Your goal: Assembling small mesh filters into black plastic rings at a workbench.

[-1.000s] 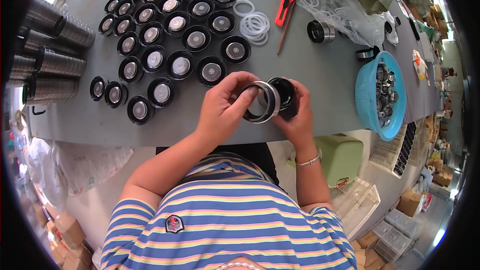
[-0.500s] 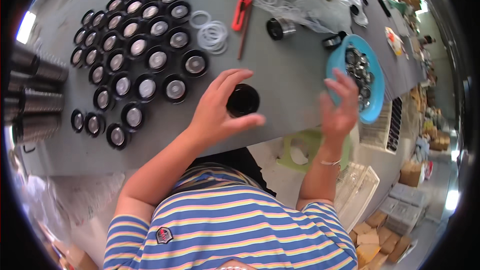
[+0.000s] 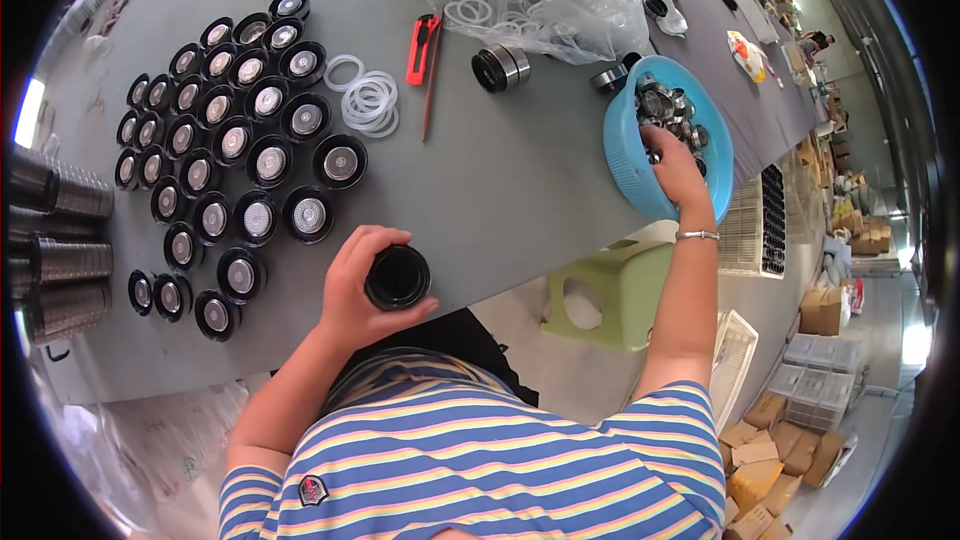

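Observation:
My left hand (image 3: pixel 357 290) is wrapped round a black round cup (image 3: pixel 398 278) at the table's near edge; its dark open mouth faces up. My right hand (image 3: pixel 676 166) reaches into a light-blue plastic basin (image 3: pixel 622 148) on the right. Its curled fingertips touch the small metal caps (image 3: pixel 672 108) inside. Those parts partly hide the fingers, so whether they grip one is unclear. To the left stand several black cups with silver discs in them (image 3: pixel 270 161), grouped in rough rows.
White rings (image 3: pixel 370 105) lie near a red box cutter (image 3: pixel 422 48) and a thin brown stick (image 3: pixel 431 90). A metal-and-black cylinder (image 3: pixel 501 68) rests beyond. Clear bags (image 3: pixel 545 15) sit at the back, stacked dark cups (image 3: pixel 70 260) far left. A green stool (image 3: pixel 625 300) stands below the table edge.
My left hand has closed round the black cup. My right hand has gone from beside the basin down into it. The whole view has shifted, with the table items appearing further left.

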Motion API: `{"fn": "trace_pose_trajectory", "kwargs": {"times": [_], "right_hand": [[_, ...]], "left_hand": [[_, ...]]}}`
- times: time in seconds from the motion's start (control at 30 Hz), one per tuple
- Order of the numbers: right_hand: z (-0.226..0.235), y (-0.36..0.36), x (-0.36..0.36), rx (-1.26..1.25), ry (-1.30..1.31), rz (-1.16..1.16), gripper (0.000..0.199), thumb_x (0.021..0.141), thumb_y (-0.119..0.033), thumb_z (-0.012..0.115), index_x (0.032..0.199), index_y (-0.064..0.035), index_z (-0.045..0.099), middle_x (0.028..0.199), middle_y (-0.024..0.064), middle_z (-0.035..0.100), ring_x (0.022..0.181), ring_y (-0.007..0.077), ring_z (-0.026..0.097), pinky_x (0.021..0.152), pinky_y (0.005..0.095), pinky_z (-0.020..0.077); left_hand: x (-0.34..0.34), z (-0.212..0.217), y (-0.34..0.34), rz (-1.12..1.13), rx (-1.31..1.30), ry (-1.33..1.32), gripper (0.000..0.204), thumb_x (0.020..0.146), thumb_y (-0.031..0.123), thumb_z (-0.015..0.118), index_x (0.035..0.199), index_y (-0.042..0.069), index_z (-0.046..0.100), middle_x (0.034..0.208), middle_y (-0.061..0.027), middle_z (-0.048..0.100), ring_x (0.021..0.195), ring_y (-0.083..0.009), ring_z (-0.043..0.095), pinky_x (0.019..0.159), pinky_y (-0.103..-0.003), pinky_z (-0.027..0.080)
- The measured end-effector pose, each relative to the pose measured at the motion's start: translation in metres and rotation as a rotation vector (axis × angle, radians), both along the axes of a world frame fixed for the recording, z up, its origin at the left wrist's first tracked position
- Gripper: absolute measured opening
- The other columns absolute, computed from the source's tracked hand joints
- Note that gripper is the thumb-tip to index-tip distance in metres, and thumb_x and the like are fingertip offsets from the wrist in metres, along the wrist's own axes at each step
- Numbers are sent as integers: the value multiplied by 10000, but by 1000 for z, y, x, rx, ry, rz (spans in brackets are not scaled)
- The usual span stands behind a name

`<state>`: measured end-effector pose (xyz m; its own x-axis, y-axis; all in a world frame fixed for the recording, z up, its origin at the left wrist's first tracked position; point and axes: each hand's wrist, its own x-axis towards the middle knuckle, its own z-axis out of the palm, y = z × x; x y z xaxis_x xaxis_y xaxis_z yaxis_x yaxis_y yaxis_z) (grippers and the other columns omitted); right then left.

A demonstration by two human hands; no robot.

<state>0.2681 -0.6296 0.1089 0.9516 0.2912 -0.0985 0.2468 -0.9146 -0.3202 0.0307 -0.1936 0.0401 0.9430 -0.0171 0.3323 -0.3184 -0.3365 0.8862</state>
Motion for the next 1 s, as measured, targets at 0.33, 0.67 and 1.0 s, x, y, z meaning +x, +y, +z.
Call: {"fn": "trace_pose_trajectory", "kwargs": {"times": [0.33, 0.67, 1.0], "right_hand": [[19, 40, -28, 708, -399, -222, 494, 938, -45, 831, 1414, -79, 701, 1098, 12, 721, 919, 79, 664, 791, 249, 567], [-53, 227, -81, 252, -109, 739, 657, 778, -38, 872, 1401, -139, 691, 1420, 72, 668, 1196, 345, 699, 962, 404, 613], [-88, 174, -100, 582, -38, 425, 510, 848, -154, 891, 1332, -86, 744, 1462, 122, 681, 1318, 321, 653, 1133, 435, 523]], "left_hand": [[-13, -25, 11, 56, -70, -111, 751, 651, 218, 1024, 1277, 12, 665, 1203, -137, 715, 1104, -325, 689, 963, -419, 562], [-8, -23, 9, 28, -40, -135, 767, 658, 258, 1037, 1290, 33, 665, 1207, -154, 710, 1125, -341, 694, 980, -440, 571], [-9, -26, 15, 31, -61, -146, 777, 649, 305, 1039, 1275, 43, 661, 1192, -147, 709, 1101, -361, 692, 968, -443, 564]]}}
